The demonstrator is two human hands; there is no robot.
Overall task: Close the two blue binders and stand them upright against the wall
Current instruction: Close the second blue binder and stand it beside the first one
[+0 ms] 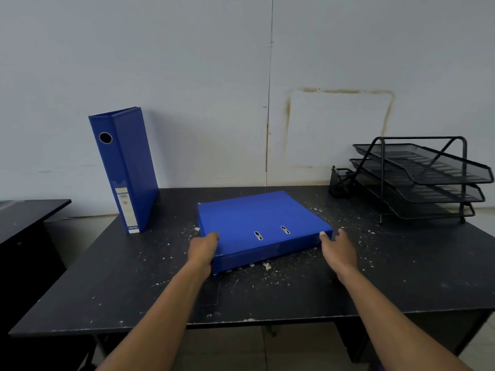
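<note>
A closed blue binder (254,218) lies flat in the middle of the black table (134,290), its spine facing me. My left hand (202,250) grips its near left corner, fingers curled over the top cover. At the near right corner, my right hand (338,250) touches the binder's end with thumb and fingertips. A second blue binder (131,167) stands upright at the back left, closed, leaning against the white wall (214,103), its spine with a round hole and a label turned towards me.
A black three-tier mesh letter tray (428,178) stands at the back right, with a small black mesh holder (340,183) beside it. White flecks litter the tabletop. A lower dark desk (26,218) sits to the left.
</note>
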